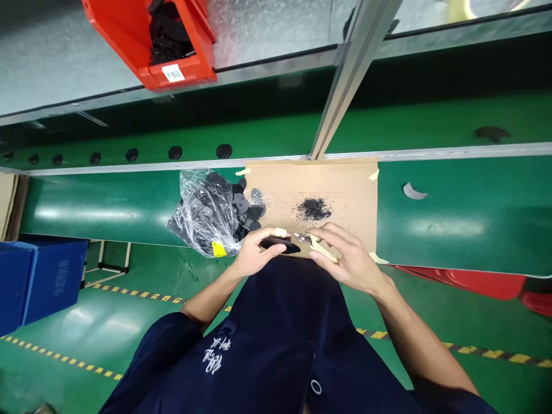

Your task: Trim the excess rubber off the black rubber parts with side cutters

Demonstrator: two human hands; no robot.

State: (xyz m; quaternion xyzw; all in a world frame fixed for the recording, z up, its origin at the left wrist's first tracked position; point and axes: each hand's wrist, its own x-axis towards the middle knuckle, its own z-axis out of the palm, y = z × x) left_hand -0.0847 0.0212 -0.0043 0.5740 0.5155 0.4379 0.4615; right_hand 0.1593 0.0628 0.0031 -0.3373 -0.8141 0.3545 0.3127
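My left hand [256, 252] pinches a round black plastic disc [280, 245], tilted nearly edge-on, at the near edge of a cardboard sheet [353, 195]. A pale wrap covers one of its fingertips. In my right hand [351, 256] is a pair of nippers [321, 247] with light yellow handles, their metal jaws just right of the disc. Whether the jaws touch the disc I cannot tell. Beyond both hands lies a small heap of black plastic bits [314, 209]. To the left, a clear plastic bag [200, 210] spills many similar black discs [252, 214] onto the cardboard.
A red bin [181, 72] of black parts stands on the shelf above. Several black discs [175, 152] line the green belt behind the bench. A metal post [345, 86] rises behind the cardboard. A grey curved piece [414, 191] lies to the right; blue boxes [52, 282] stand at left.
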